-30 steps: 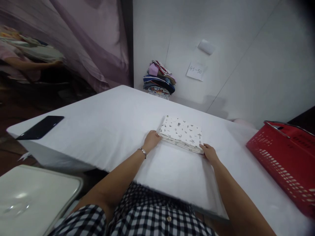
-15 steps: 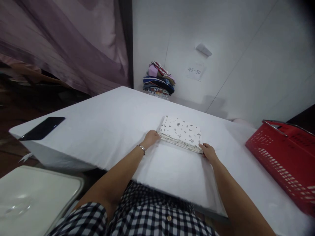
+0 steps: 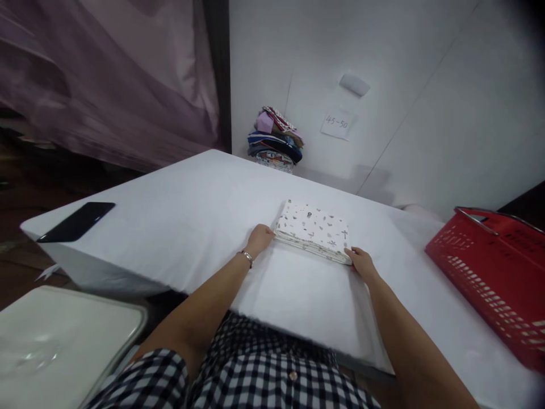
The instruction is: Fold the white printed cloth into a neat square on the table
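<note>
A folded white cloth (image 3: 314, 225) with small dark printed figures lies flat on the white-covered table (image 3: 183, 216). Its layered folded edge faces me. My left hand (image 3: 260, 240) pinches the near left corner, fingers closed. At the near right corner, my right hand (image 3: 361, 262) grips the cloth with the thumb on top and the other fingers partly hidden beneath. A bracelet circles my left wrist.
A red plastic basket (image 3: 485, 278) stands on the table at right. A black phone-like slab (image 3: 79, 221) lies at the left end. Folded clothes (image 3: 276, 139) are stacked beyond the far edge by the wall. A pale lidded bin (image 3: 72, 341) sits at lower left.
Both hands keep hold of the cloth's near corners, almost unmoved. The pink curtain at left hangs slightly differently, and the view has shifted a little.
</note>
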Tool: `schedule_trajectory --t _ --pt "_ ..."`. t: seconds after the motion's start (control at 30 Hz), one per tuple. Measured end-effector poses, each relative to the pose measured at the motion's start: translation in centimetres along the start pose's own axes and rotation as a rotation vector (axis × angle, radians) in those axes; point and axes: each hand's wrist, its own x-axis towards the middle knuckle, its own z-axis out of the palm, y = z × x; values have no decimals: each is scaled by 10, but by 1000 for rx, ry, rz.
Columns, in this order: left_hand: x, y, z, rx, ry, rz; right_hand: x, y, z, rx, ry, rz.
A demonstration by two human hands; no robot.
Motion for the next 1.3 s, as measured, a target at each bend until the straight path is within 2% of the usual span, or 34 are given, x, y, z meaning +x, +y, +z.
schedule_trajectory --t 0.13,0.33,0.5,0.73,1.0,1.3 --pt "-5 -5 4 -26 76 35 0 0 -1 -8 -8 3" --pt "-8 0 7 -73 76 17 3 3 0 -13 -13 -9" --pt "-6 6 9 -2 89 14 1 1 0 -6 0 -2" --pt "1 6 4 -16 -30 -27 1 1 -1 -20 -3 -8" --pt "5 -6 -2 -26 -46 40 5 5 0 -4 -19 -17" --pt "0 -2 0 -24 -26 47 4 7 0 8 -17 -36"
